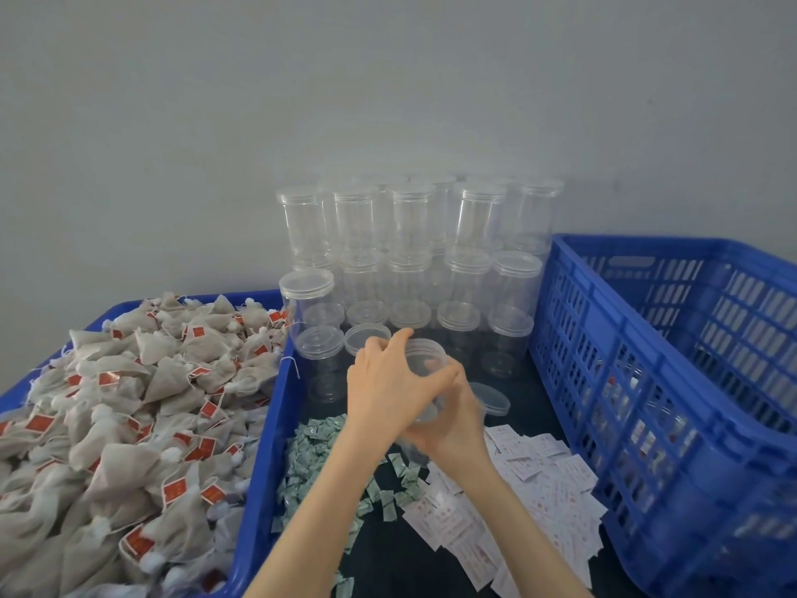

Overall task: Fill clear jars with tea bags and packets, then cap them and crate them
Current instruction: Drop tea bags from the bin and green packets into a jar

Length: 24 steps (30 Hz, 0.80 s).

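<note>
Centre of table, over dark top: both hands meet on one clear jar, tilted, mouth open, no lid.
L hand: fingers curled over jar's rim and side, gripping it.
R hand: wraps jar's lower part from below, holding it.
Loose lid: on table just right of hands.
Capped jars: stacked in rows vs. grey wall, behind hands.
Tea bags: heaped in blue tray, left.
Green packets: scattered beneath L forearm.
White packets: spread under and right of R forearm.
Blue crate: far right, filled jars dimly seen thru slats.
</note>
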Available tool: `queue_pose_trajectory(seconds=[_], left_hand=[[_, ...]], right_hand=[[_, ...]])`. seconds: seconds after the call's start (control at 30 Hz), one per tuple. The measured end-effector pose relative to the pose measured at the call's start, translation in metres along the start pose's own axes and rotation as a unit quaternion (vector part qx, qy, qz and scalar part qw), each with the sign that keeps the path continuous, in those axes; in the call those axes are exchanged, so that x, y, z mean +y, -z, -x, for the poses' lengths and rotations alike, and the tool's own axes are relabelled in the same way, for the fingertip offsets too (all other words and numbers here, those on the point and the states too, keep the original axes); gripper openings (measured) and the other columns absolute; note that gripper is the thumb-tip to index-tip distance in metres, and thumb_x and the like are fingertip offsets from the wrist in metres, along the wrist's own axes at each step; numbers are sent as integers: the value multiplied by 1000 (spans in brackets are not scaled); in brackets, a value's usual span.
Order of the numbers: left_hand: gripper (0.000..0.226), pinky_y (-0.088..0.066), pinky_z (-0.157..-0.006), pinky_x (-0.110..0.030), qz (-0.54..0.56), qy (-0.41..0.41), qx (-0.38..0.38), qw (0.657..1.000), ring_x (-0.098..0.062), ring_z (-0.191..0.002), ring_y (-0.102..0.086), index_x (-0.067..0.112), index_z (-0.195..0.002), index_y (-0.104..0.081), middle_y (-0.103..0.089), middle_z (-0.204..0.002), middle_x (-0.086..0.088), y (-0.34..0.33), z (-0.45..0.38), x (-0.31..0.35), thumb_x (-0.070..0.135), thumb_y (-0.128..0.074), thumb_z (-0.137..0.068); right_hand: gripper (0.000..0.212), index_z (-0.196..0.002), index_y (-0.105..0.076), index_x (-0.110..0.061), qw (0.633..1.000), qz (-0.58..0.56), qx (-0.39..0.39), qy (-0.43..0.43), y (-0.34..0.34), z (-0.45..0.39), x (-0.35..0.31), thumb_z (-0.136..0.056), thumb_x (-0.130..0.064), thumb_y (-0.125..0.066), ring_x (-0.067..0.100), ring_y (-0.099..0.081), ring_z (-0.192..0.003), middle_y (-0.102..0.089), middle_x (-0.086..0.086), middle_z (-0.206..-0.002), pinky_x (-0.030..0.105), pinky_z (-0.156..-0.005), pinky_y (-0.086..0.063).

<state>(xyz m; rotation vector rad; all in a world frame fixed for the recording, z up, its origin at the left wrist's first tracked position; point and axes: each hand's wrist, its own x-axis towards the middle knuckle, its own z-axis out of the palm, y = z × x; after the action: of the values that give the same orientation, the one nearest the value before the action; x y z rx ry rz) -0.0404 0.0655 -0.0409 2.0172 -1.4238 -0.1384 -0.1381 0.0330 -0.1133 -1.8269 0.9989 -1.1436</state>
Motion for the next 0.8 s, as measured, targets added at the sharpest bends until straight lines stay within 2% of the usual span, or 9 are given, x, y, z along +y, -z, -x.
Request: queue_pose_trajectory(seconds=[0.07, 0.13, 0.23, 0.33, 0.4, 0.47, 0.53, 0.6, 0.8], left_hand=[[84, -33, -105, -39, 46, 7, 25, 999, -24, -128, -37, 32, -144, -33, -40, -134, -3, -8, 2, 4, 70, -56, -73], [80, -37, -99, -31, 135, -9, -3, 991, -20, -126, -39, 35, -143, -35, -37, -133, 1, -8, 0, 5, 60, -66, -73], [66, -37, -82, -18, 233, -10, 25, 972, -11, -115, -47, 39, -132, -46, -39, -124, 8, -5, -1, 5, 54, -70, -72], [69, -32, -74, -11, 318, 3, 87, 944, 0, -103, -47, 41, -130, -44, -38, -122, 12, 0, -7, 6, 66, -62, -69], [70, -34, -80, -16, 307, 3, 68, 949, -3, -105, -47, 38, -135, -41, -40, -129, 9, -1, -20, 4, 64, -61, -73], [71, -36, -91, -27, 241, 16, 31, 970, -17, -118, -47, 28, -139, -40, -44, -138, 0, -11, -37, 1, 58, -64, -79], [77, -37, -103, -38, 162, 38, 7, 986, -27, -128, -43, 20, -141, -40, -48, -142, -5, -30, -51, 2, 59, -63, -79], [82, -34, -108, -44, 108, 49, -24, 993, -33, -133, -37, 18, -143, -39, -47, -144, -5, -52, -61, 8, 62, -63, -79], [62, -35, -106, -39, -7, -40, -158, 987, -31, -127, -44, 12, -135, -48, -50, -137, -8, -114, -79, 42, 47, -63, -85]], right_hand=[[63, -121, -57, -26, 999, 10, -30, 25, 2, -1, -1, -66, -19, -87, 4, -63, -98, -61, -6, -115, 39, -93, -55], [79, -128, -52, -22, 999, 14, -23, 32, 5, -4, -4, -58, -36, -85, 13, -63, -111, -59, -1, -126, 45, -95, -54], [93, -126, -41, -37, 999, 3, 33, -15, 6, -2, -9, -43, -57, -80, -3, -56, -112, -55, -19, -124, 14, -86, -51], [94, -126, -41, -43, 998, -26, 51, -37, 17, 3, -4, -42, -53, -82, -13, -48, -114, -51, -28, -122, 5, -84, -43], [88, -121, -42, -47, 997, -46, 56, -42, 29, 6, 3, -49, -36, -92, -18, -45, -113, -51, -28, -122, 0, -81, -40], [86, -120, -45, -45, 995, -57, 70, -37, 43, 9, 5, -55, -21, -95, -10, -51, -115, -54, -23, -123, 4, -85, -41], [87, -123, -47, -43, 995, -48, 86, -23, 58, 12, 4, -55, -19, -96, -3, -53, -116, -57, -20, -123, 13, -92, -43], [83, -119, -48, -44, 993, -44, 106, -14, 75, 13, 3, -53, -25, -95, -7, -54, -113, -59, -20, -121, 8, -89, -43], [86, -121, -48, -41, 988, -71, 136, 5, 102, 8, 2, -57, -10, -96, -11, -54, -114, -58, -17, -123, 4, -88, -42]])
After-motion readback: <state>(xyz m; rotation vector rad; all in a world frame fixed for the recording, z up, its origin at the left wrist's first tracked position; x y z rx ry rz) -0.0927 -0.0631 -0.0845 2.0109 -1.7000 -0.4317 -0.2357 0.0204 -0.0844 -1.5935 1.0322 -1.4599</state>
